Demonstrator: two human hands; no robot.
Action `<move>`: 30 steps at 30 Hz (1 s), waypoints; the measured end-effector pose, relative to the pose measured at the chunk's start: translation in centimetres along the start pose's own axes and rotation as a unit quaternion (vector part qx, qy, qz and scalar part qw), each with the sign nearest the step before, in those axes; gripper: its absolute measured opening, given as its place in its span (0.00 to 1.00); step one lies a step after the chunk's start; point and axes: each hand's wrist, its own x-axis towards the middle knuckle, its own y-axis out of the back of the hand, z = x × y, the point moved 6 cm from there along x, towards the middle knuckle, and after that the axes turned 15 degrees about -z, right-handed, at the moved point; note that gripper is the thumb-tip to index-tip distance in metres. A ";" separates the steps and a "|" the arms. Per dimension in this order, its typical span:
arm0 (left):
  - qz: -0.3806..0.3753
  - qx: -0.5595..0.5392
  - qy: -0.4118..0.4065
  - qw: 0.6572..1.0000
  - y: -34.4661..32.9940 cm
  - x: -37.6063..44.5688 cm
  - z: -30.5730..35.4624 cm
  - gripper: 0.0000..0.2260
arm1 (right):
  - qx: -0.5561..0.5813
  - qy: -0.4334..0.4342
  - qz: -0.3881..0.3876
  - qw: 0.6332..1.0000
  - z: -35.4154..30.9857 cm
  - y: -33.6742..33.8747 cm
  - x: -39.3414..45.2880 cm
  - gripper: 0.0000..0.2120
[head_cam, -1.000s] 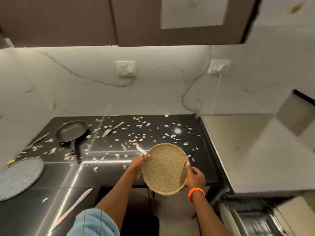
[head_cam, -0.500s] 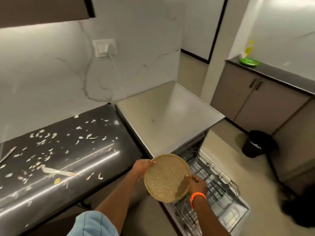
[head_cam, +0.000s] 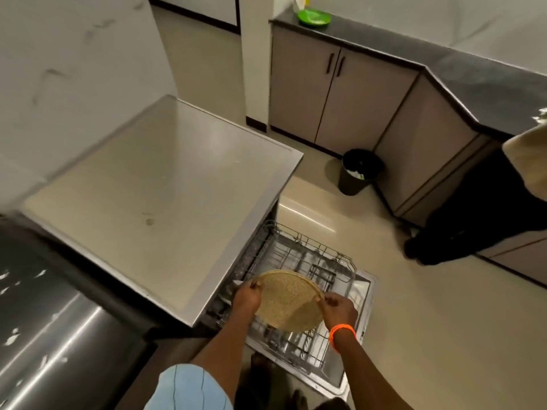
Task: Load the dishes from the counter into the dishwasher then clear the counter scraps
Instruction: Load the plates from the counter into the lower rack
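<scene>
A round speckled tan plate hangs tilted over the pulled-out lower rack of the open dishwasher. My left hand grips its left rim and my right hand, with an orange wristband, grips its right rim. The wire rack looks bare of dishes where it shows; the plate and my hands hide its near part. At the far left the dark counter carries pale scraps.
The dishwasher's steel top fills the middle left. A black bin stands on the floor by grey cabinets. A green plate sits on the far counter. Another person's dark trouser legs stand at the right.
I have turned right from the scrap-strewn counter and carried the plate down over the dishwasher rack. Both hands kept their grip on its rim.
</scene>
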 end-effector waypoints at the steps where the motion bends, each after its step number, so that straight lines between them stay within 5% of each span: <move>1: -0.003 -0.020 0.003 1.000 -0.1 1.5 0.3 0.18 | -0.009 0.000 0.002 1.000 -0.1 -0.1 1.1 0.06; 12: 0.008 -0.240 -0.007 0.971 -0.1 22.2 -3.7 0.22 | -0.009 0.040 0.013 0.999 -0.3 -4.2 15.2 0.07; 21: 0.042 -0.143 -0.061 0.987 1.8 29.7 -2.2 0.28 | -0.067 0.095 0.010 0.993 2.3 -11.6 25.7 0.06; 30: 0.040 -0.173 -0.070 0.982 1.1 31.3 -2.5 0.30 | -0.127 0.106 -0.030 0.986 4.1 -16.6 29.9 0.08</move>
